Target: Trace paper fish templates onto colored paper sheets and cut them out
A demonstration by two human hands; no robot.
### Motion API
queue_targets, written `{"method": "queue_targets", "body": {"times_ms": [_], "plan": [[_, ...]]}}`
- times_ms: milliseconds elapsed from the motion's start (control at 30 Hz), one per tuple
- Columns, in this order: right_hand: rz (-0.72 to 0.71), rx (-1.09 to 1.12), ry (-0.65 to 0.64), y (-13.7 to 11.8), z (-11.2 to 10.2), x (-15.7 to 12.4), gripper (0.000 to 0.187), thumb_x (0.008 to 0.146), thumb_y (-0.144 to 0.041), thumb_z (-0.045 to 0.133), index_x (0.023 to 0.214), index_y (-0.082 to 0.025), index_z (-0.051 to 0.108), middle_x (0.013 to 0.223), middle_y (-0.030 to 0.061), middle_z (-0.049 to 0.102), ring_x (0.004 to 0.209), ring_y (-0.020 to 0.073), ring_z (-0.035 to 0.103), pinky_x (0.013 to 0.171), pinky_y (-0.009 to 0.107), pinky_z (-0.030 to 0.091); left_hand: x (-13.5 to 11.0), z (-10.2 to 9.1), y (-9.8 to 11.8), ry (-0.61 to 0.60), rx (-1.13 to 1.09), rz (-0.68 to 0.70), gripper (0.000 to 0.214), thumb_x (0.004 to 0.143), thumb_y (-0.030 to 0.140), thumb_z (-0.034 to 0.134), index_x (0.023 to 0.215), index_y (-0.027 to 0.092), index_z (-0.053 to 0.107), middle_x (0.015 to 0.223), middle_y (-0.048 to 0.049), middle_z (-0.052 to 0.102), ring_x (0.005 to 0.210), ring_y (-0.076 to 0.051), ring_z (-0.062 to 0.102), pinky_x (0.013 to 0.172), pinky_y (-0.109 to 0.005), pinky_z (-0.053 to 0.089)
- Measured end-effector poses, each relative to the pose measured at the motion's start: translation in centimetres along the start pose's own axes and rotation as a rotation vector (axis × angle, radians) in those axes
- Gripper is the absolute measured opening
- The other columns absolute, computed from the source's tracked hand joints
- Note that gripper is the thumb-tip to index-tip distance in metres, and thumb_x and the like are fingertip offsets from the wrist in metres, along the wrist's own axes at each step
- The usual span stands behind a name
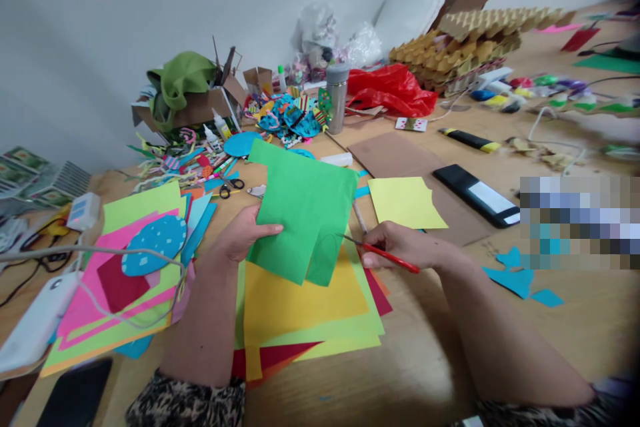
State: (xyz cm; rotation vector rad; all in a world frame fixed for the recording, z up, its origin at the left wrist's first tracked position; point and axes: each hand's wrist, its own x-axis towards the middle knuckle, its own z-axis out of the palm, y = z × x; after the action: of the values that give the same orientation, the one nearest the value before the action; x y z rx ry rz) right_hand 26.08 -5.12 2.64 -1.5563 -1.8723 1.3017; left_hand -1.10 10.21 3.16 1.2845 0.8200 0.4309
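A sheet of green paper [305, 207] is held up by my left hand [247, 233], its thumb on the front face near the left edge. A slit runs up from the sheet's lower edge, and a faint rounded outline shows on the lower right part. My right hand [395, 247] grips scissors [393, 257] with a red handle; their blades touch the right edge of the green paper. Beneath the sheet lies a stack of coloured paper with an orange-yellow sheet [305, 300] on top.
Pink and lime sheets with a dotted blue paper oval [155, 245] lie at left under a cable. A yellow paper [407, 202], a black phone-like device [475, 195] and blue scraps [513, 280] are at right. Behind stand a metal flask [337, 97] and egg trays [450, 47].
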Motion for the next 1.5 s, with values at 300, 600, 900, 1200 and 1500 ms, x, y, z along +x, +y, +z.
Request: {"method": "queue_targets", "body": {"times_ms": [300,600,900,1200,1500], "plan": [[0.019,0.003,-0.006,0.10,0.37,0.37,0.058,0.070,-0.069,0.060,0.048,-0.019,0.040,0.048,-0.0058,0.029,0.048,0.0071,0.024,0.043,0.023,0.018,0.09,0.11,-0.19,-0.002,-0.021,-0.024,0.052,0.055,0.025,0.086,0.104,0.020,0.070,0.100,-0.0092,0.074,0.093,-0.032,0.069,0.082,-0.043,0.055],[0.029,-0.010,0.003,0.23,0.44,0.37,0.058,0.071,-0.068,0.060,0.049,-0.019,0.039,0.049,-0.0062,0.027,0.048,0.0069,0.023,0.043,0.023,0.017,0.15,-0.03,-0.35,-0.002,0.025,0.000,0.052,0.055,0.029,0.086,0.105,0.020,0.070,0.099,-0.0081,0.074,0.091,-0.030,0.070,0.082,-0.042,0.056],[0.137,0.075,-0.022,-0.01,0.49,0.16,0.055,0.068,-0.068,0.063,0.052,-0.018,0.049,0.040,-0.0049,0.040,0.037,0.0067,0.034,0.038,0.021,0.021,0.26,-0.17,-0.43,-0.021,0.047,-0.012,0.060,0.057,0.030,0.086,0.113,0.020,0.067,0.101,-0.0081,0.074,0.092,-0.029,0.070,0.081,-0.041,0.056],[0.184,0.083,-0.042,0.62,0.46,0.11,0.055,0.067,-0.068,0.065,0.052,-0.017,0.050,0.037,-0.0041,0.044,0.034,0.0075,0.039,0.037,0.021,0.026,0.07,0.08,0.03,-0.033,0.097,-0.063,0.063,0.056,0.031,0.085,0.114,0.017,0.065,0.103,-0.0074,0.073,0.097,-0.029,0.068,0.081,-0.037,0.056],[0.168,0.009,-0.042,-0.16,0.46,0.39,0.061,0.066,-0.075,0.059,0.054,-0.016,0.051,0.042,-0.0016,0.048,0.038,0.0075,0.040,0.039,0.021,0.025,0.01,0.77,0.38,-0.028,0.091,-0.063,0.065,0.053,0.030,0.086,0.113,0.017,0.065,0.099,-0.0074,0.074,0.099,-0.031,0.067,0.080,-0.038,0.055]]}}
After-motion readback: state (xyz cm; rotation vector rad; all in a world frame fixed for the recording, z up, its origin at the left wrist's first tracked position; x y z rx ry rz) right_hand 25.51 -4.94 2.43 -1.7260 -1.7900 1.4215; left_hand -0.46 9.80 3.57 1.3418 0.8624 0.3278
